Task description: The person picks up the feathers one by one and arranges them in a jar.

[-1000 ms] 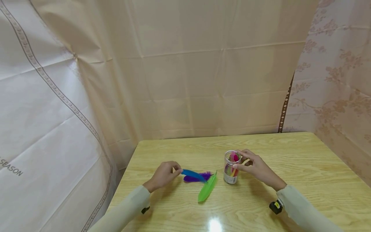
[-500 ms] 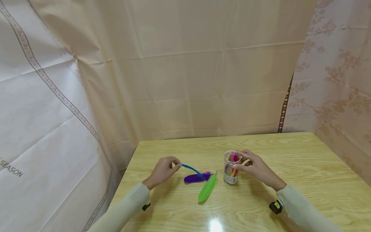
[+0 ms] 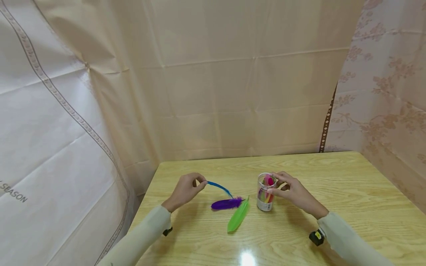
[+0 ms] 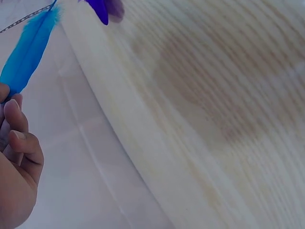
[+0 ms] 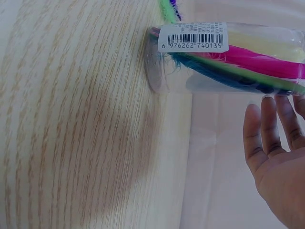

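Observation:
My left hand (image 3: 186, 190) pinches one end of a blue feather (image 3: 217, 185) between thumb and fingers. The feather arches to the right, its far tip just above a purple feather (image 3: 225, 204) lying on the table; whether they touch, I cannot tell. In the left wrist view the blue feather (image 4: 28, 52) shows broad and flat. Beside the purple one lies a green feather (image 3: 237, 218). My right hand (image 3: 295, 193) holds a clear jar (image 3: 264, 206) near its rim, thumb and fingers at its side. Several coloured feathers (image 5: 267, 59) stand inside the upright jar, which bears a barcode label (image 5: 193, 37).
The wooden table (image 3: 332, 184) reaches back to a beige cloth (image 3: 213, 92). A pale sheet (image 3: 60, 155) hangs at the left, and a floral cloth (image 3: 392, 103) at the right. Light glares on the tabletop near the front.
My left hand has risen and drawn back slightly to the left with the blue feather, lifting it off the green and purple ones. The right hand and jar stay put.

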A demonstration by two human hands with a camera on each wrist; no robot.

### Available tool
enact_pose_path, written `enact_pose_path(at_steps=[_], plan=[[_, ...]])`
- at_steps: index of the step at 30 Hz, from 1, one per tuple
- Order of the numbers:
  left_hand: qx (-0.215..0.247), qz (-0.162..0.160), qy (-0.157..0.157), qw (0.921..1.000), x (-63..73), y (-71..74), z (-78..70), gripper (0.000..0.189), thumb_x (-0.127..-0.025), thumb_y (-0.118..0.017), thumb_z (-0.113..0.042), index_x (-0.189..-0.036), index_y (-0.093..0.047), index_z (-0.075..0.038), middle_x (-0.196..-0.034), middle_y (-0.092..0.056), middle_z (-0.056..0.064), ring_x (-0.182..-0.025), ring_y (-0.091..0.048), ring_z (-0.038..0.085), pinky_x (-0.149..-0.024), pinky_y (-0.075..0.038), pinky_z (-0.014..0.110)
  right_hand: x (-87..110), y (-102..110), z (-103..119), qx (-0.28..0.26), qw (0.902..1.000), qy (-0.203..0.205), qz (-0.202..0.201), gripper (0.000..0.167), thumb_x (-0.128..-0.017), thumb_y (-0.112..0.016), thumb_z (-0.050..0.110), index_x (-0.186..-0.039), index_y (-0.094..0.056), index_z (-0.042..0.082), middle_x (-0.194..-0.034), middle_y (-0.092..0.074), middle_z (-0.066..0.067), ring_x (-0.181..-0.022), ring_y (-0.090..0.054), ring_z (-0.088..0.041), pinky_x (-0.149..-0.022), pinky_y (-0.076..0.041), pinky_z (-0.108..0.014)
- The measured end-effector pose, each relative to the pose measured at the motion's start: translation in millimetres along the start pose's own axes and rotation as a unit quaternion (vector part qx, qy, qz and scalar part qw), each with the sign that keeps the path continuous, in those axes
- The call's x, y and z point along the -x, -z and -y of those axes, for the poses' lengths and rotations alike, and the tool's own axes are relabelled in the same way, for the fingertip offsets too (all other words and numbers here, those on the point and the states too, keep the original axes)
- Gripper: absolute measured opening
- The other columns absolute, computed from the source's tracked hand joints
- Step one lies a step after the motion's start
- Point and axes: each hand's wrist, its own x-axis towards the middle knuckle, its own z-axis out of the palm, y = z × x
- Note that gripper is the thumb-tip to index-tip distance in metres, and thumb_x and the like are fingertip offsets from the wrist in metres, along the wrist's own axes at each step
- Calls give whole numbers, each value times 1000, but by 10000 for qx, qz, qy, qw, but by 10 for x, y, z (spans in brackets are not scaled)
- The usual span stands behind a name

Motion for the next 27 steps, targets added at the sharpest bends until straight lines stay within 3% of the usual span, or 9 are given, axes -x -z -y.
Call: enact_pose_path(at_steps=[9,27], plan=[[-56,-189,-144,9997,-82,44,-14,5,-101,-69,-21,-99,-73,-18,-90,-69,-10,-58,-49,7,-52,-43,25,-1,4,-8,-36,10000,-14,24,55,-99,-71,31,-149,-54,17,-124,-58,-2,-107,-56,-25,-87,-51,-32],[-76,-491,-492,9975,-314,99,-194,9,-100,-71,-22,-98,-77,-16,-88,-72,-10,-53,-47,6,-47,-39,23,-5,-1,-30,-76,10000,-37,6,55,-99,-72,32,-149,-54,17,-124,-57,-1,-107,-56,-25,-87,-51,-33]])
